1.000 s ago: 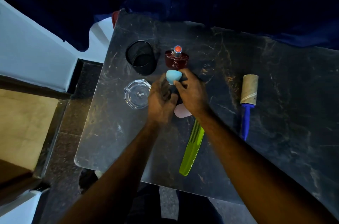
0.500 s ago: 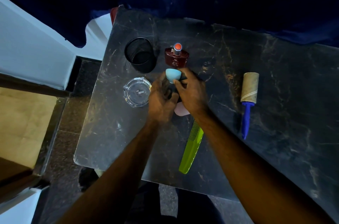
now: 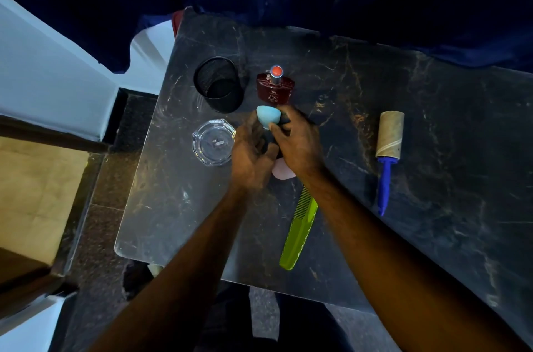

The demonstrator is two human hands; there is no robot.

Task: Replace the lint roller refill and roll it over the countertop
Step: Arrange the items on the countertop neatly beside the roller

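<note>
Lint roller [image 3: 388,147], bare cardboard core, blue handle: flat on countertop [image 3: 403,77], well right of hands. Left hand [image 3: 251,155] and right hand [image 3: 300,144]: clasped round blue-capped dark item [image 3: 268,116].

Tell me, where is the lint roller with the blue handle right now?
In the head view the lint roller lies untouched on the right side of the dark countertop, with the green comb to its left.
</note>
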